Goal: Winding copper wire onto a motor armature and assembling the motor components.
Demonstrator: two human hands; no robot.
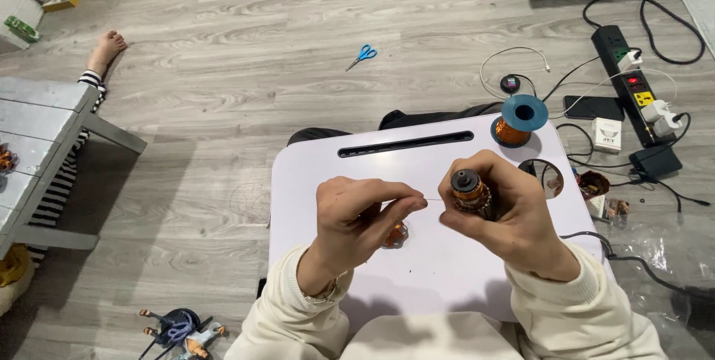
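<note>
Motor rotor (471,192), centre-right of frame: short cylinder w/ copper-coloured windings and a dark round cap on top. Long axis runs roughly upright, cap end tilted a bit toward the camera. Right hand (506,211) is wrapped tight around its lower body, fingers curled closed. A thin, pale wire (426,199) runs about level, leftward from the rotor to the left hand (356,218), whose thumb and forefinger are pinched together on its end. Both hands hover over a white, smooth table (313,181) w/ rounded corners and a long dark slot near its far edge. Small copper piece (395,235) sits on the table, partly hidden behind left hand. Upper right of table: wire spool (519,122), blue flanges, copper coil, hole facing up. Beyond, grey wood-plank floor w/ blue scissors (363,55) upper centre; black power strip (629,81) at upper right.
</note>
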